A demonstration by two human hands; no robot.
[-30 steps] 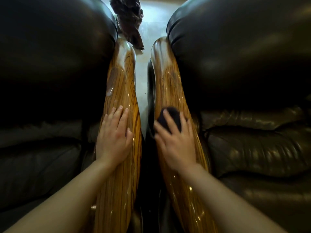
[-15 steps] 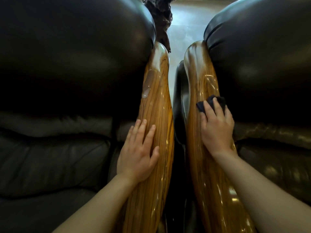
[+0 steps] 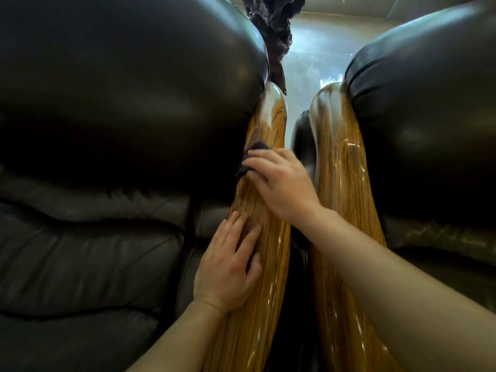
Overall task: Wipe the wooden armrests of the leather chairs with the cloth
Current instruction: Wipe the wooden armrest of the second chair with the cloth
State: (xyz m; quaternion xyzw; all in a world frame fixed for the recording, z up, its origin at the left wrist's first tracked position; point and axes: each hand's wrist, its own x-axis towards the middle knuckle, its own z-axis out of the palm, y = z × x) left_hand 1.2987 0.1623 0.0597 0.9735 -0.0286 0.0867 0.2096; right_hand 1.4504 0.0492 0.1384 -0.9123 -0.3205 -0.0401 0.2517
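Observation:
Two glossy wooden armrests run side by side away from me: the left armrest (image 3: 271,124) and the right armrest (image 3: 341,162). My right hand (image 3: 281,183) reaches across onto the left armrest and presses a small dark cloth (image 3: 251,159) against it, about halfway along. Only the cloth's edges show past the fingers. My left hand (image 3: 228,267) lies flat on the same armrest, nearer to me, fingers apart and holding nothing. The far end of the left armrest looks pale and smeared.
A dark leather chair (image 3: 107,130) fills the left side and another leather chair (image 3: 429,135) the right. A narrow dark gap separates the armrests. A dark carved wooden object (image 3: 273,30) stands on the pale floor (image 3: 316,55) beyond them.
My right hand has carried the cloth from the right armrest over to the left one. My left hand has stayed on the left armrest. The view has shifted left.

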